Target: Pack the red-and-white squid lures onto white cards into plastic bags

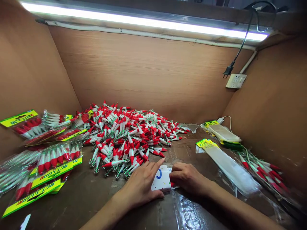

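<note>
A small white box point(161, 182) with a blue mark and coloured specks lies on the table before me. My left hand point(145, 180) grips it from the left, thumb along the near edge and fingers over the far side. At its right end, the curled fingers of my right hand point(185, 175) are closed. A bit of red point(172, 184) shows beneath those fingertips, but what they hold is mostly hidden. Just beyond my hands rises a big heap of red-and-white fishing lures point(129, 134) with green-and-silver hooked ends.
Packed lures with yellow-green header cards point(52, 172) are piled at the left. Clear plastic bags point(227, 167) with yellow headers lie at the right, beside more lures point(266, 172) and a cable. A black plug point(229, 69) hangs near the wall socket point(236, 81). Brown panels enclose the table.
</note>
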`<control>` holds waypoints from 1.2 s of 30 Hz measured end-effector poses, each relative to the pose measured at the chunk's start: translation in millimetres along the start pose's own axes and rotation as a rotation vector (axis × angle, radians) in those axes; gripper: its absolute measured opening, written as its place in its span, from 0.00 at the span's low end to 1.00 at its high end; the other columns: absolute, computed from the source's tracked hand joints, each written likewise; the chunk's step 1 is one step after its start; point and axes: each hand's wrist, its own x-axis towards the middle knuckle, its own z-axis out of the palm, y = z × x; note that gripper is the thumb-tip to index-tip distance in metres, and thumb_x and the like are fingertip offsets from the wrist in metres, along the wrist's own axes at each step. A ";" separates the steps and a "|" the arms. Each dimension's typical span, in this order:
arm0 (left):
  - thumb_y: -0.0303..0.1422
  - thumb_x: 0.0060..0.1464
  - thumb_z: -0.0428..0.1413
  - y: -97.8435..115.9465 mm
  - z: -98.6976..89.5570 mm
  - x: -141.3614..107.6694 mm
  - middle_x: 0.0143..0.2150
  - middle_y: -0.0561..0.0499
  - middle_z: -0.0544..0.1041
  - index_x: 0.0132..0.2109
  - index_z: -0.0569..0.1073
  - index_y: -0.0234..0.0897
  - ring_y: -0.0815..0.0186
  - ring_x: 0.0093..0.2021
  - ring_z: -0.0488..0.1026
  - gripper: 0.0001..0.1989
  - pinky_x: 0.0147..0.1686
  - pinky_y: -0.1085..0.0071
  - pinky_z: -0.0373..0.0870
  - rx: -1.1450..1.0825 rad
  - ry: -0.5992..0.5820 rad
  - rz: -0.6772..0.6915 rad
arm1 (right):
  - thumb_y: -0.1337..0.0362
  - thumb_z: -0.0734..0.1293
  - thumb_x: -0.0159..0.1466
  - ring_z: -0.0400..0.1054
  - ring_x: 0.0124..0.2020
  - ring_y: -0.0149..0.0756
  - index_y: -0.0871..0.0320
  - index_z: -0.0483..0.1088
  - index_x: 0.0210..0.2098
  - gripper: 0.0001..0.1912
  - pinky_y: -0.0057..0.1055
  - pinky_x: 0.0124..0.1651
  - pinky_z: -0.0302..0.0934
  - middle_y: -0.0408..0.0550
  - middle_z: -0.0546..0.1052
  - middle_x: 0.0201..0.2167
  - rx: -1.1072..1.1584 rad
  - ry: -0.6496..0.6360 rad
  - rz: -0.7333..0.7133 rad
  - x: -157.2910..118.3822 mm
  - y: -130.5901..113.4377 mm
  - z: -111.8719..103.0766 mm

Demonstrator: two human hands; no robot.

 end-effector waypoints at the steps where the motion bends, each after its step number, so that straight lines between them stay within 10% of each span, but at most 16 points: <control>1: 0.47 0.46 0.69 0.0 -0.3 0.0 0.62 0.46 0.70 0.74 0.47 0.51 0.48 0.59 0.68 0.56 0.59 0.55 0.64 0.002 -0.004 -0.006 | 0.62 0.63 0.72 0.70 0.38 0.34 0.51 0.79 0.43 0.11 0.27 0.40 0.60 0.46 0.78 0.38 0.039 -0.023 -0.008 0.3 2.2 -4.7; 12: 0.47 0.44 0.70 -1.9 -0.8 -0.8 0.63 0.44 0.69 0.74 0.46 0.51 0.48 0.59 0.68 0.58 0.60 0.53 0.64 -0.029 -0.024 -0.008 | 0.62 0.61 0.70 0.76 0.46 0.40 0.54 0.80 0.46 0.16 0.29 0.48 0.64 0.49 0.83 0.46 -0.201 0.276 0.417 104.2 88.1 -89.9; 19: 0.46 0.42 0.72 2.2 -4.3 -3.3 0.63 0.43 0.69 0.74 0.49 0.49 0.48 0.59 0.68 0.59 0.60 0.53 0.65 -0.014 -0.030 -0.017 | 0.65 0.70 0.58 0.77 0.42 0.49 0.55 0.82 0.33 0.07 0.33 0.41 0.64 0.56 0.84 0.37 -0.303 0.139 0.554 157.4 82.3 -66.4; 30: 0.46 0.41 0.72 1.6 -2.0 -4.1 0.61 0.44 0.70 0.74 0.48 0.50 0.47 0.58 0.69 0.59 0.59 0.52 0.66 -0.018 -0.021 -0.018 | 0.57 0.62 0.68 0.74 0.45 0.46 0.56 0.81 0.43 0.17 0.32 0.43 0.59 0.56 0.82 0.41 -0.075 0.368 0.596 138.3 83.2 -66.1; 36: 0.47 0.41 0.72 -3.0 0.3 -3.5 0.62 0.43 0.70 0.74 0.47 0.50 0.47 0.59 0.68 0.60 0.61 0.52 0.65 -0.005 -0.007 0.000 | 0.43 0.59 0.68 0.68 0.27 0.33 0.61 0.77 0.52 0.31 0.28 0.30 0.60 0.52 0.82 0.37 0.316 0.317 0.468 93.9 78.7 -64.4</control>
